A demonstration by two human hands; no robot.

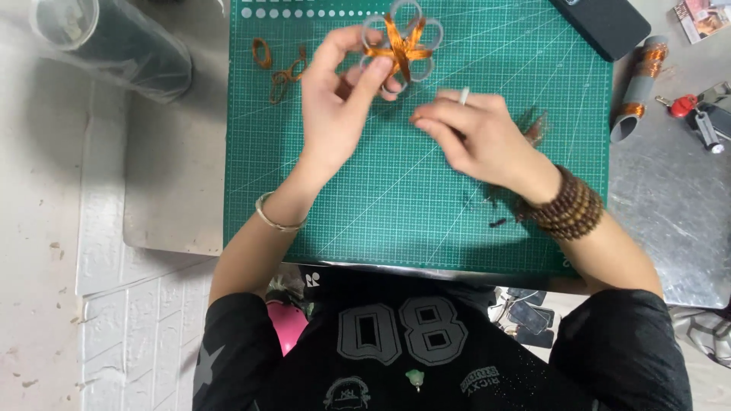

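On grey table [670, 205], green cutting mat [396, 205] beneath both hands.

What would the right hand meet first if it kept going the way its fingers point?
The right hand points left, toward the left hand, which holds the wire-wrapped ring flower. It would likely meet the left hand's fingers first, though relative height is unclear.
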